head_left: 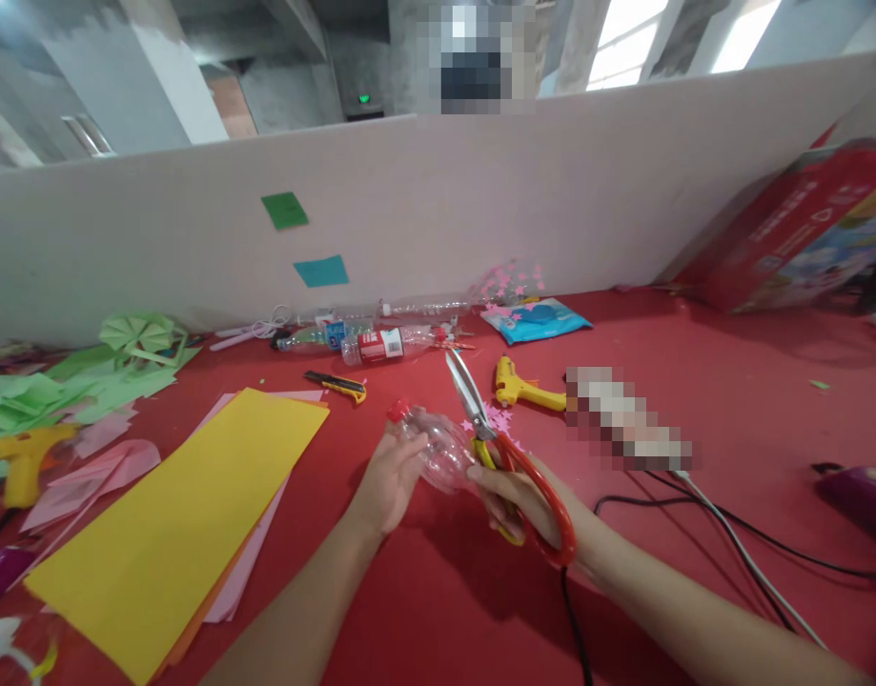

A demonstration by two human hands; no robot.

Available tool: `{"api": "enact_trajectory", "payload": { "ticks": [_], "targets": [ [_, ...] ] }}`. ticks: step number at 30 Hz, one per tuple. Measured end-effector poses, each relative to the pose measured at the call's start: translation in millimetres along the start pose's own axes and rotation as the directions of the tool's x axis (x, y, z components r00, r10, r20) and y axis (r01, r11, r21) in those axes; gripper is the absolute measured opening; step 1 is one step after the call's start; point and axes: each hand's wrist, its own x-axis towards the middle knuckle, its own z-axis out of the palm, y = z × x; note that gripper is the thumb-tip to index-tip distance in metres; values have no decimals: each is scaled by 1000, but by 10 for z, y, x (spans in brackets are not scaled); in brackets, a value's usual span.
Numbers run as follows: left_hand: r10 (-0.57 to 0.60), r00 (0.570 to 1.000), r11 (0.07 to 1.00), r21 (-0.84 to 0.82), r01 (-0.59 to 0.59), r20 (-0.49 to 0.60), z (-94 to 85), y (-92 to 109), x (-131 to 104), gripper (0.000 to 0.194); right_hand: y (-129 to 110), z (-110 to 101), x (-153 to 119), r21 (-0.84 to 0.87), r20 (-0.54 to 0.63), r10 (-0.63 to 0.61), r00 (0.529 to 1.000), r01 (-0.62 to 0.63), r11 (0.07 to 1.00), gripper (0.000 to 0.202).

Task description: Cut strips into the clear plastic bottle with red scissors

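Observation:
My left hand (393,476) is closed around the side of a clear plastic bottle piece (444,453) with a red cap at its upper left end. In my right hand (513,491) are scissors (473,400) with red and yellow handles, their blades pointing up and away from me. The right fingertips also touch the bottle's lower right end. Behind the scissors lie small pink paper stars (499,417), partly covered. A yellow glue gun (527,386) rests just beyond, to the right.
Yellow paper sheets (187,524) and green paper (123,381) lie left. A utility knife (337,385), plastic bottles (395,345) and a blue packet (534,320) sit further back before a white partition (423,210). Cables (730,524) run across the right side. Another glue gun (27,462) is far left.

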Motion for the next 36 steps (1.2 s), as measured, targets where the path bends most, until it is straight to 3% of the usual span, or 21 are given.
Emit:
{"api": "enact_trajectory", "payload": {
  "ticks": [4, 13, 21, 27, 31, 36],
  "targets": [
    [5, 1000, 995, 99, -7, 19, -21, -21, -14, 28, -26, 5, -2, 160, -38, -33, 999, 38, 986, 41],
    [-11, 999, 978, 210, 3, 37, -20, 15, -27, 33, -47, 4, -30, 142, -79, -52, 996, 63, 988, 46],
    [141, 989, 926, 359, -118, -38, 3, -98, 7, 21, -63, 99, -66, 77, -98, -54, 994, 61, 995, 44],
    [156, 983, 956, 266, -125, -99, 4, -84, 25, 32, -32, 117, -53, 25, -145, -37, 989, 41, 999, 46],
    [151, 982, 968, 220, -124, -110, 22, -50, 15, 28, -68, 97, -49, -11, -171, -25, 985, 23, 1000, 44],
    [41, 994, 987, 157, -25, -100, 45, -25, -41, 34, -158, 20, -16, -73, -253, -1, 968, -18, 997, 39]
  ]
}}
